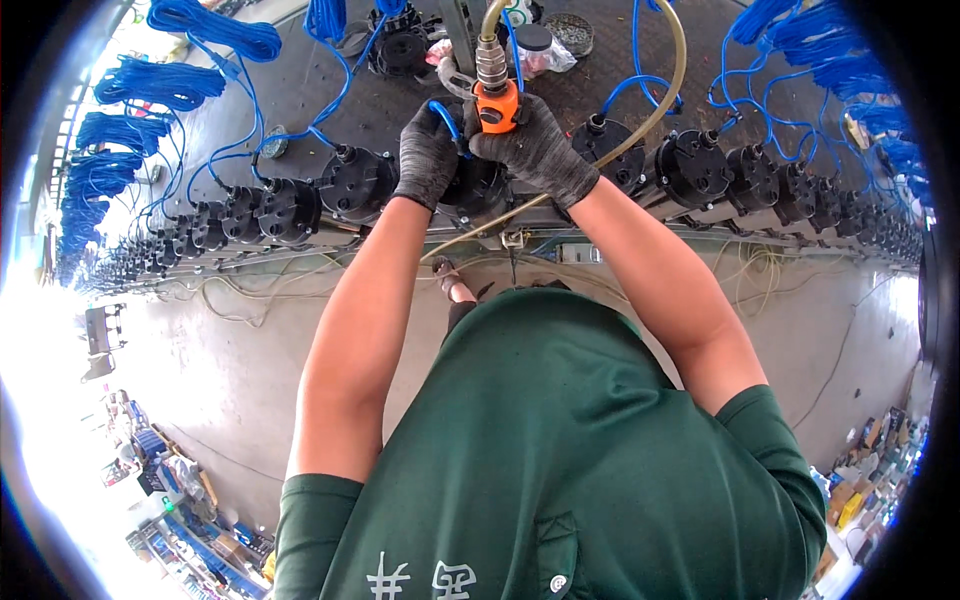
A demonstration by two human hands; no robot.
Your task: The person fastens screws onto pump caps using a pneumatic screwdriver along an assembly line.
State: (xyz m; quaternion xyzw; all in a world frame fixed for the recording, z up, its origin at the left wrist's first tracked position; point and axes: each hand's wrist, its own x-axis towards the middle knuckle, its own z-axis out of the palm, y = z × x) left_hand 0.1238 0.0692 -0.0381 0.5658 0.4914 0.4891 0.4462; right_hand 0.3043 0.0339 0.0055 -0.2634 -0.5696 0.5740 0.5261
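Note:
My two hands, in dark grey knit gloves, meet above a black round housing (474, 188) in the long row at the table's near edge. My left hand (430, 155) is closed around a short blue cable (444, 118) that bends down toward this housing. In my right hand (535, 150) is an orange air tool (496, 106), its fingers wrapped round the body. A metal coupler (491, 64) on top joins the tool to a tan hose (676, 60). The tool's lower end is hidden between the hands and the housing.
More black housings (355, 182) run in a row to both sides, each with a blue cable. Coiled blue cable bundles (165, 82) lie beyond them. A dark-lidded jar (536, 45) and a round tin (570, 34) stand behind the tool. Hoses (262, 290) trail across the floor.

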